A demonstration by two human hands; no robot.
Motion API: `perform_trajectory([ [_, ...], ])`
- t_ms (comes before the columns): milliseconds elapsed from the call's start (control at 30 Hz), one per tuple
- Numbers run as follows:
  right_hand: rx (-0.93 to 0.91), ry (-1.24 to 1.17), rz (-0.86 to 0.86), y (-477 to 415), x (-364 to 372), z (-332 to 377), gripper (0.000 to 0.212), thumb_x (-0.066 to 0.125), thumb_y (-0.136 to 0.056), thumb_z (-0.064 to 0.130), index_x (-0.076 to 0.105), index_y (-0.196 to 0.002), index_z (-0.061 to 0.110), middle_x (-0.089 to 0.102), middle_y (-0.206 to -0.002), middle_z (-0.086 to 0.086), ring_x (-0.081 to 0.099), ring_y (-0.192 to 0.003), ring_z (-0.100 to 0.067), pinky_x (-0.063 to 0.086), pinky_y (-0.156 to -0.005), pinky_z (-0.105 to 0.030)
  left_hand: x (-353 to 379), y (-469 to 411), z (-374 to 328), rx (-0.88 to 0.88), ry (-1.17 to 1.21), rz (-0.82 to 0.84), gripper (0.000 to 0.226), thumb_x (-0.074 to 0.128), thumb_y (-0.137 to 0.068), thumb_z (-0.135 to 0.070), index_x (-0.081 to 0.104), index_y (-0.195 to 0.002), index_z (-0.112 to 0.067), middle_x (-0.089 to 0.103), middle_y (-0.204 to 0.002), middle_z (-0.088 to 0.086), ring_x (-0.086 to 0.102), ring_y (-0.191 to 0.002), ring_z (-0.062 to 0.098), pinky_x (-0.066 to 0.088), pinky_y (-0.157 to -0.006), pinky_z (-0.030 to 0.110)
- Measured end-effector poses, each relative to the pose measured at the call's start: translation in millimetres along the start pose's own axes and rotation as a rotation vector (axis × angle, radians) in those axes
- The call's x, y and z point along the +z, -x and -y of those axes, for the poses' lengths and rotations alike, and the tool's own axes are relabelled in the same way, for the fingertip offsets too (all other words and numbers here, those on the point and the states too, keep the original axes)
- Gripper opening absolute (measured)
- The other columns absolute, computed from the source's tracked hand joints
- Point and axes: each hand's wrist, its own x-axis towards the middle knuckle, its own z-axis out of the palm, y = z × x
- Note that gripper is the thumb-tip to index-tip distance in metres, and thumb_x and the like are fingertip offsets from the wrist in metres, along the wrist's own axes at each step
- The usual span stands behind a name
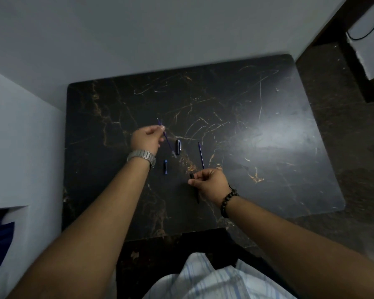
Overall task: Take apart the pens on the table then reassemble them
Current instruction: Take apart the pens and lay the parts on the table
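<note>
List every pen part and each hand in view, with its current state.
Left hand: pinching a thin blue ink refill.
Thin blue ink refill: held tilted, lower tip near the table.
Right hand: gripping a black pen barrel.
Black pen barrel: held, mostly hidden by fingers.
Second blue refill: loose on the dark marble table.
Black pen cap: off, lying loose.
Short blue cap: off, lying loose.

One head view looks steeply down from above the table [268, 130], close over both forearms, with walls at the far edge.
</note>
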Motion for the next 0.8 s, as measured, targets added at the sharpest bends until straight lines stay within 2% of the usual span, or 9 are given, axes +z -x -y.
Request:
perform_trajectory([
  [100, 0.022, -0.004, -0.007, 0, -1, 0, 0.019, 0.081, -0.08, 0.011, 0.073, -0.093, 0.001, 0.069, -0.072, -0.003, 0.058, -0.049, -0.005, 0.049, -0.044, -0.018, -9, -25, 3, -0.051, -0.141, 0.014, 0.007, 0.072, -0.087, -0.024, 0.074, -0.087, -0.016, 0.074, -0.077, 0.004, 0.071, -0.07, 0.017, 0.061, -0.07, 0.032],
  [200, 0.039, -0.012, -0.006, 0, -2, 0, 0.016, 0.08, -0.081, 0.012, 0.073, -0.092, 0.002, 0.069, -0.071, -0.002, 0.057, -0.043, -0.002, 0.047, -0.042, -0.018, -14, -40, 20, -0.111, -0.332, 0.04, 0.011, 0.075, -0.083, -0.02, 0.076, -0.085, -0.009, 0.074, -0.07, 0.006, 0.073, -0.065, 0.019, 0.063, -0.071, 0.034],
  [333, 0.031, -0.024, -0.019, -3, -5, -2, 0.015, 0.081, -0.08, 0.01, 0.075, -0.092, 0.004, 0.07, -0.07, 0.0, 0.059, -0.045, 0.005, 0.046, -0.044, -0.012, -13, -41, 43, -0.171, -0.512, 0.097, 0.018, 0.078, -0.081, -0.02, 0.072, -0.066, -0.013, 0.074, -0.062, 0.008, 0.076, -0.067, 0.023, 0.063, -0.081, 0.04],
  [433, 0.033, -0.026, -0.021, -3, -7, -3, 0.018, 0.08, -0.08, 0.009, 0.074, -0.096, 0.001, 0.071, -0.074, -0.002, 0.062, -0.052, 0.0, 0.049, -0.047, -0.013, -10, -38, 51, -0.163, -0.518, 0.087, 0.02, 0.08, -0.079, -0.02, 0.07, -0.063, -0.015, 0.074, -0.062, 0.009, 0.075, -0.068, 0.024, 0.062, -0.081, 0.042],
  [567, 0.046, 0.005, -0.012, -6, -7, -6, 0.02, 0.081, -0.079, 0.013, 0.074, -0.095, 0.002, 0.074, -0.078, -0.007, 0.065, -0.063, -0.012, 0.058, -0.057, -0.025, -7, -42, 54, -0.14, -0.553, 0.086, 0.023, 0.082, -0.075, -0.025, 0.072, -0.058, -0.015, 0.073, -0.056, 0.004, 0.075, -0.064, 0.021, 0.063, -0.08, 0.04],
  [667, 0.042, 0.027, -0.012, -8, -7, -7, 0.018, 0.082, -0.078, 0.015, 0.075, -0.093, 0.006, 0.075, -0.079, -0.006, 0.067, -0.065, -0.013, 0.059, -0.059, -0.026, -7, -41, 52, -0.134, -0.565, 0.087, 0.026, 0.082, -0.076, -0.031, 0.072, -0.059, -0.013, 0.074, -0.059, 0.005, 0.075, -0.069, 0.022, 0.062, -0.081, 0.039],
  [800, 0.024, 0.006, -0.023, -10, -7, -3, 0.016, 0.082, -0.079, 0.016, 0.076, -0.092, 0.009, 0.077, -0.084, -0.008, 0.068, -0.069, -0.015, 0.059, -0.063, -0.029, -17, -19, 55, -0.115, -0.402, 0.031, 0.024, 0.085, -0.071, -0.038, 0.07, -0.068, -0.019, 0.074, -0.062, 0.002, 0.074, -0.063, 0.016, 0.064, -0.073, 0.04],
])
